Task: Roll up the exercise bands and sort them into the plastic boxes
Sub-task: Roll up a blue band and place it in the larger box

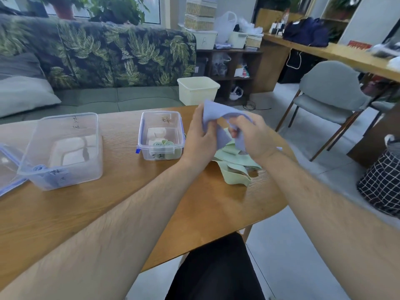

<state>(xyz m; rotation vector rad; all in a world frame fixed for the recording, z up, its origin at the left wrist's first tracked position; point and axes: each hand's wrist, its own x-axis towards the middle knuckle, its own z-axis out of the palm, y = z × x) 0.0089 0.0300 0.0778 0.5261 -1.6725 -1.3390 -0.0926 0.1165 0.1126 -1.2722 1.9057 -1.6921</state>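
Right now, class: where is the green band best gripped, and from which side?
Probably grip the near loop of the green band from above, near side: it lies flat and uncovered; the rest sits beneath the left hand and right hand.

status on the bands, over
Held unrolled by left hand and right hand: blue band. Loose green bands under it on the table. Nothing blocking.

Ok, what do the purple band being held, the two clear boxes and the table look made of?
Purple band: thin, matte, probably latex or similar rubber; it drapes and creases softly. Larger box and smaller box: clear, glossy rigid plastic; contents show through the walls. Table: wood or wood veneer, by its visible grain; satin finish.
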